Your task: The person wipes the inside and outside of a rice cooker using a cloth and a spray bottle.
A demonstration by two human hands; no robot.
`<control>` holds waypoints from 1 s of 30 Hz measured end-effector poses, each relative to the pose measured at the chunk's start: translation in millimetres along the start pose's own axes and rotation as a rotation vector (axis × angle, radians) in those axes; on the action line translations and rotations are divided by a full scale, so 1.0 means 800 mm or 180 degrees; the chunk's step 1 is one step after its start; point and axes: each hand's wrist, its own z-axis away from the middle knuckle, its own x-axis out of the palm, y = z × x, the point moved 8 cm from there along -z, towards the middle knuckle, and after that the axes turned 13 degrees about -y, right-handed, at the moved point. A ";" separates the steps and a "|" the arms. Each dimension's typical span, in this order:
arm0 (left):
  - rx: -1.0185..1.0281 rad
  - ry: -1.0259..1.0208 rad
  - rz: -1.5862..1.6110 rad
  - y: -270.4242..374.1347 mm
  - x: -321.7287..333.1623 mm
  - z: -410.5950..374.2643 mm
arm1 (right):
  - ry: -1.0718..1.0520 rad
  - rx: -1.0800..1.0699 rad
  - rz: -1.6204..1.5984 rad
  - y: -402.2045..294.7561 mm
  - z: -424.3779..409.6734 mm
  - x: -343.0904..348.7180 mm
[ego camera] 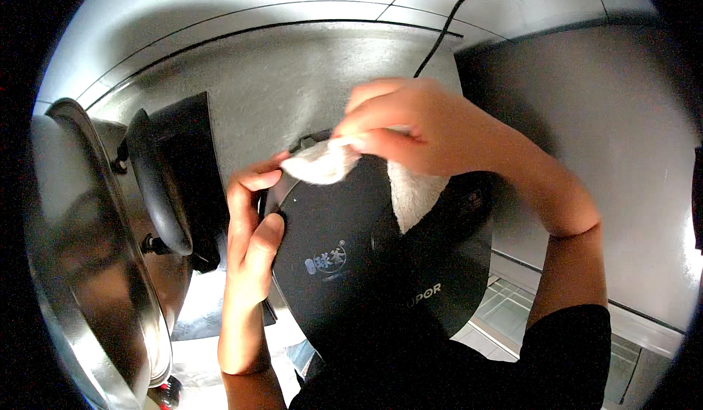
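A black Supor appliance, apparently a rice cooker (461,278), stands before me on the grey countertop. Its round dark lid (335,218) is raised or tilted towards the left and bears a printed logo. My left hand (252,218) grips the lid's left edge between thumb and fingers. With the fingers of my right hand (406,124) I pinch a white cloth (324,163), which lies against the lid's upper rim. More of the cloth (414,196) hangs below my right hand over the dark body. My right hand is slightly blurred.
At the left stands a large shiny metal pan or lid (93,245) with a black handle (159,190). A black panel (184,146) lies behind that handle. A black cable (450,20) runs up the wall at the back. To the right rises a grey metallic panel (598,152).
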 end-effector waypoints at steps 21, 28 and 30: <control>-0.0105 -0.0881 -0.0627 0.021 0.007 -0.026 | 0.0486 0.0501 0.0030 0.016 0.053 -0.013; -0.0226 -0.0482 -0.0101 -0.015 -0.005 -0.051 | 0.2560 0.3053 -0.1029 0.023 0.344 0.037; -0.0305 -0.0807 0.0216 -0.029 0.003 -0.062 | 0.2177 0.3532 -0.0927 0.015 0.413 0.146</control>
